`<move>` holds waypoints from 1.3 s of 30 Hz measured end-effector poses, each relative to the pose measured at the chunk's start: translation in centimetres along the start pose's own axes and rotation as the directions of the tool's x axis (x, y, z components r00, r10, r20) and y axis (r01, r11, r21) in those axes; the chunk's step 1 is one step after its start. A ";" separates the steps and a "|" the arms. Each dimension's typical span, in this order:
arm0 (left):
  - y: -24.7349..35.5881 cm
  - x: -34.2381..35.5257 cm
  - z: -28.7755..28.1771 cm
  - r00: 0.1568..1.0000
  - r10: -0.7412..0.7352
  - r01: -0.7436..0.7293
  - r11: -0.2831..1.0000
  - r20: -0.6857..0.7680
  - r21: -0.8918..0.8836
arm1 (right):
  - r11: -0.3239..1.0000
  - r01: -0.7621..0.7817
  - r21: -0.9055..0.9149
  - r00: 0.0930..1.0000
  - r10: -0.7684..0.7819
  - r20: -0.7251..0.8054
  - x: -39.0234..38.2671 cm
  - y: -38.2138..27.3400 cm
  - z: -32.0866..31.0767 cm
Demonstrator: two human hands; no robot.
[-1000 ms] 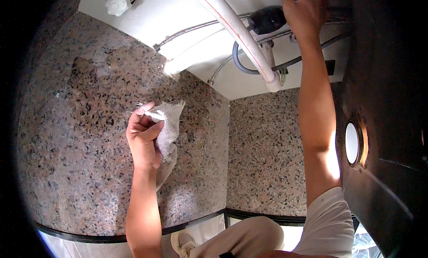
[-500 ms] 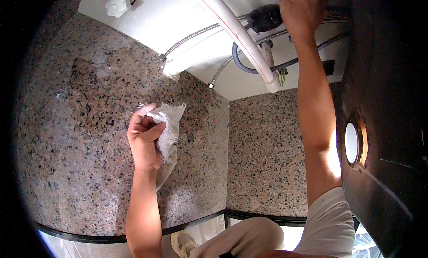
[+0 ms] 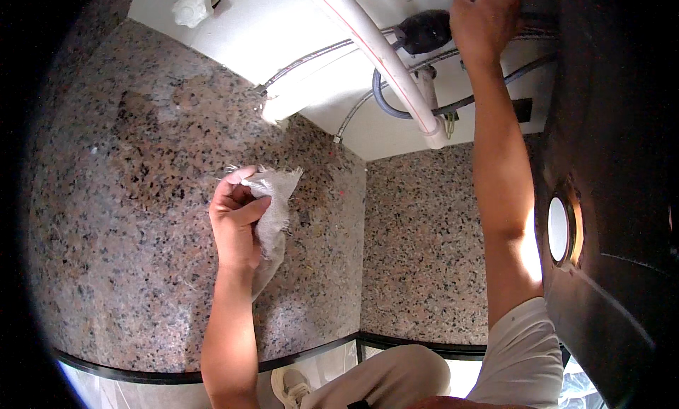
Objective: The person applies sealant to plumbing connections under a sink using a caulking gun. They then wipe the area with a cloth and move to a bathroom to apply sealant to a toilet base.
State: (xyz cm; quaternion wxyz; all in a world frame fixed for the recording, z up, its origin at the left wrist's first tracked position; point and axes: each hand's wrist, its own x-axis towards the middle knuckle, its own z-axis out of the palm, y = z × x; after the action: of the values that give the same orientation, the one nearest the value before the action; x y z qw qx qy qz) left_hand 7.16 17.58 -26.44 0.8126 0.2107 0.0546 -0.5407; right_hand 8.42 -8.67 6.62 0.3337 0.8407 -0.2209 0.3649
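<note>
In my left hand [image 3: 233, 211] I grip a frayed pale cloth [image 3: 272, 197], held over the speckled granite surface [image 3: 163, 267]. My right hand [image 3: 484, 16] is raised at the top right, its fingers closed at the upper edge around something too small and cut off to make out, with thin wires beside them. Just left of it is a black oblong fitting [image 3: 424, 33] with cables. A white pipe [image 3: 389, 62] with a red stripe crosses diagonally, near braided hoses [image 3: 308, 60] and a looped grey hose [image 3: 389, 108].
A white valve knob [image 3: 191, 11] is at the upper left on the white wall [image 3: 233, 34]. A dark panel [image 3: 615, 161] with a round opening [image 3: 559, 229] runs along the right. A black edge strip [image 3: 141, 374] borders the granite near my bent leg [image 3: 403, 377].
My left hand and the cloth have moved slightly to the right. My right hand has shifted a little to the right while staying at the top.
</note>
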 end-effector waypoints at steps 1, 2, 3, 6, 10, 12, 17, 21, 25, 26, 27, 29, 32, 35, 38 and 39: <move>-0.1 0.0 0.0 1.000 -0.001 0.001 1.000 -0.005 0.007 | 1.000 -0.006 -0.002 1.000 0.006 0.009 0.0 0.0 0.0; -0.2 0.1 -0.2 1.000 0.000 0.000 1.000 0.000 0.010 | 1.000 -0.004 0.000 1.000 0.004 0.007 0.0 -0.1 0.0; -0.3 0.2 -0.5 1.000 0.001 -0.001 1.000 0.006 0.013 | 1.000 -0.003 0.002 1.000 0.002 0.005 0.0 -0.4 -0.1; -0.5 0.2 -0.5 1.000 0.002 -0.002 1.000 0.011 0.012 | 0.999 0.028 0.038 1.000 -0.027 -0.016 0.1 -0.3 0.0; -0.3 0.0 -0.2 1.000 -0.008 0.008 1.000 -0.001 0.015 | 0.998 0.043 0.053 0.999 -0.042 -0.027 0.3 -0.2 0.4; -0.3 0.0 -0.2 1.000 -0.018 0.018 1.000 0.008 0.002 | 0.998 0.063 0.004 0.998 -0.062 -0.016 0.5 -0.5 -0.1; -0.3 -0.1 0.2 1.000 -0.025 0.025 1.000 0.004 0.002 | 0.996 0.087 -0.009 0.996 -0.088 -0.020 0.9 0.0 -0.1; -0.6 0.1 -0.3 1.000 -0.023 0.023 1.000 0.012 0.006 | 0.994 0.099 0.050 0.995 -0.099 0.000 1.3 -0.3 -0.2; -0.7 0.1 -0.2 0.999 -0.031 0.031 0.999 0.013 -0.007 | 0.993 0.065 0.098 0.998 -0.067 0.010 1.5 0.3 -0.1; -0.7 0.1 -0.3 0.999 -0.026 0.026 1.000 0.022 0.001 | 0.997 0.058 0.056 0.998 -0.059 0.008 1.6 0.1 -0.2; -0.8 0.1 -0.5 0.999 -0.022 0.021 1.000 0.030 0.009 | 0.999 0.050 0.014 0.999 -0.050 0.005 1.8 -0.3 -0.3; -1.0 0.2 -0.8 0.999 -0.017 0.017 1.000 0.032 0.021 | 0.997 0.068 -0.029 0.997 -0.069 -0.018 1.9 -0.4 -0.2; -1.0 0.2 -0.8 1.000 -0.025 0.025 0.999 0.017 0.020 | 0.993 0.110 -0.049 0.993 -0.113 -0.045 2.1 -0.2 0.2; -0.9 0.1 -0.4 0.999 -0.039 0.040 0.999 0.032 -0.012 | 0.998 0.060 -0.027 0.997 -0.062 -0.046 2.1 -0.7 -0.2; -1.1 0.0 -0.1 0.997 -0.048 0.050 0.998 0.060 -0.036 | 0.988 0.069 0.139 0.995 -0.058 -0.085 1.7 -1.0 -1.3; -0.7 -0.1 0.1 0.997 -0.053 0.055 0.998 0.052 -0.039 | 0.969 0.138 0.204 0.989 -0.123 -0.084 0.9 -1.5 -2.5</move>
State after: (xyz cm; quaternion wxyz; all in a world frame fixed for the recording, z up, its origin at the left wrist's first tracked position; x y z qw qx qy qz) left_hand 6.46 17.39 -26.52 0.8029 0.1787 0.0504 -0.5664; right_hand 8.76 -6.00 7.97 0.2743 0.8704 -0.1137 0.3929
